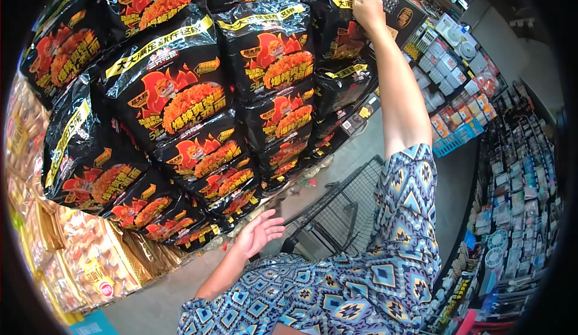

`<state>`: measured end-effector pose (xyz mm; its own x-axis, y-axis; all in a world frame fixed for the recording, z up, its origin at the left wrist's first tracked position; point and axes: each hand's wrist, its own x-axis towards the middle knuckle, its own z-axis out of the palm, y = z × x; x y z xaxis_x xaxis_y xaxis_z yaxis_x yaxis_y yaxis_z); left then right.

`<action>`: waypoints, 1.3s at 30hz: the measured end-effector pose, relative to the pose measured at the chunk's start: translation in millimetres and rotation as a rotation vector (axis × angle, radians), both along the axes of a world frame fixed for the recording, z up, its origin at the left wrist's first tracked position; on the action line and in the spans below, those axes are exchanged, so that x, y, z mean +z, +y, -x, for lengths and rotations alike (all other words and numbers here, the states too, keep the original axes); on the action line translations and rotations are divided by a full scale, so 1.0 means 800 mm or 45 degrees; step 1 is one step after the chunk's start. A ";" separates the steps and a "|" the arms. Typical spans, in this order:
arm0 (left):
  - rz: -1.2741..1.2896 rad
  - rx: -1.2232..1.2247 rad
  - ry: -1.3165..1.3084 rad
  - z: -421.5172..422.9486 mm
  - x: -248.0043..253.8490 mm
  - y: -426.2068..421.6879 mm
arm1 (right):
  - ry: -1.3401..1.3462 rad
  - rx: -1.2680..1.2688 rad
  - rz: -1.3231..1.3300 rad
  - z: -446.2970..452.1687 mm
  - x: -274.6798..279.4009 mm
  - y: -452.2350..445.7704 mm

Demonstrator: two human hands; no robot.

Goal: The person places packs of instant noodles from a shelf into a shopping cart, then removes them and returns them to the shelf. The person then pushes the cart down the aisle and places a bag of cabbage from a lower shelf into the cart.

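My right hand (368,11) reaches up to a black bag of instant noodles (343,41) at the right end of a stacked display, its fingers closed over the bag's top corner. The bag stands upright, with a yellow strip near its top. Low in front of my patterned shirt, my left hand (260,234) is open, palm turned up and fingers apart, touching nothing. Nearest above it are the lower black noodle bags (232,181) of the stack. A large matching noodle bag (168,88) shows a red cartoon figure and a heap of noodles.
A wire shopping cart (343,208) stands on the grey floor below my right arm. Gold-coloured packages (90,250) fill the lower left. Shelves of small packaged goods (518,178) line the right, with a blue basket (459,137) and white fans (457,37) among them.
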<state>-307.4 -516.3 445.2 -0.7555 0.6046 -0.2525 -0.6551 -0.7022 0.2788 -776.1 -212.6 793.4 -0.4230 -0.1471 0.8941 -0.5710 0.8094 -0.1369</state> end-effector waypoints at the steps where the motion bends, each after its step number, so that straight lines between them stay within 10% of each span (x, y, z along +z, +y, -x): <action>1: 0.002 -0.002 -0.002 -0.001 -0.001 0.000 | -0.045 0.026 -0.020 0.003 -0.003 -0.002; 39: -0.057 -0.109 0.016 -0.016 -0.008 0.024 | -0.288 -0.173 -0.074 -0.106 -0.107 -0.055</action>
